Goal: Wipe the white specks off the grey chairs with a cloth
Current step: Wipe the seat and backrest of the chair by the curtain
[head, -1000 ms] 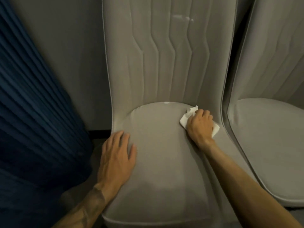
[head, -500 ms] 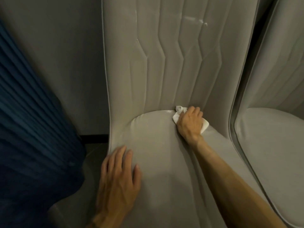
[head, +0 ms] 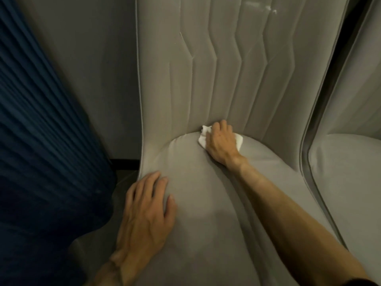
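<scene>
Grey padded seat (head: 206,234) of the nearer chair across the lower middle of the view. Flat on its left front edge, left hand (head: 144,209), fingers (head: 150,182) straight and spread, gripping nothing. From the lower right, a bare forearm (head: 288,203) stretched over the cushion toward its back. At the seam where seat meets backrest, right hand (head: 221,143), fingers curled over a crumpled white cloth (head: 203,140) and pressing it onto the upholstery, with cloth showing on both sides of the hand. Beyond, tall backrest (head: 216,69) with zigzag stitched channels and a few white specks (head: 270,9) near its top right. Just beside on the right, a second grey chair (head: 346,182). On the left, dark blue pleated fabric (head: 41,141), and behind it a plain grey wall (head: 92,69).
</scene>
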`<state>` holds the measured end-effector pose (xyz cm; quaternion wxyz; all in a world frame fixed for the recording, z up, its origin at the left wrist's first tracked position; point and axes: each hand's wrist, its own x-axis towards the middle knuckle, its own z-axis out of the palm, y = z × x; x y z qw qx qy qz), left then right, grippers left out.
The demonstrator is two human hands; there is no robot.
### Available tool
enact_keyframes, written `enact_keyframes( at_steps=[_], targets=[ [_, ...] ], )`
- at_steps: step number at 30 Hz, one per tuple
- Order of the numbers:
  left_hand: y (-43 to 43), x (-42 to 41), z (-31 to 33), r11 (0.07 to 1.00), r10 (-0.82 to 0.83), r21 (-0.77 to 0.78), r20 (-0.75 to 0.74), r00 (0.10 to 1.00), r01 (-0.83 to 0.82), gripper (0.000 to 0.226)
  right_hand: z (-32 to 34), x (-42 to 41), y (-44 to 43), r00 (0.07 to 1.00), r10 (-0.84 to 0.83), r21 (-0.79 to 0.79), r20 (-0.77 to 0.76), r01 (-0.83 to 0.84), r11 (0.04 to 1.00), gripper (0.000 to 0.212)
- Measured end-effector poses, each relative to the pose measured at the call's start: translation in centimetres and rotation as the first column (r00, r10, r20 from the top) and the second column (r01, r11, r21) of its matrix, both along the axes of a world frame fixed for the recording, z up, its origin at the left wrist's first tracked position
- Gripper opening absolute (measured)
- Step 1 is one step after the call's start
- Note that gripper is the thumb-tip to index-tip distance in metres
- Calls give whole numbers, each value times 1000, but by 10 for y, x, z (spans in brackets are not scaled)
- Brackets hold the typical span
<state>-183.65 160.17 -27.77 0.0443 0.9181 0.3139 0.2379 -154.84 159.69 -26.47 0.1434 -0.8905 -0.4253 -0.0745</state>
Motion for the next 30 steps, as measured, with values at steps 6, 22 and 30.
enact_keyframes(
  at_steps=[6, 22, 30],
  targets=[
    [-2, 0, 0, 1000, 7, -8, -1, 1000, -7, 44, 1, 25, -36, 990, -141, 17, 19, 141, 990, 23],
    [0, 0, -1, 999, 15, -47, -16, 1000, -16, 40, 3, -40, 28, 987, 160, 11, -22, -160, 987, 25],
    [-1, 1, -1, 998, 22, -57, -27, 999, -24, 40, 5, -25, 11, 1000, 23, 50, 11, -24, 998, 24]
  ],
)
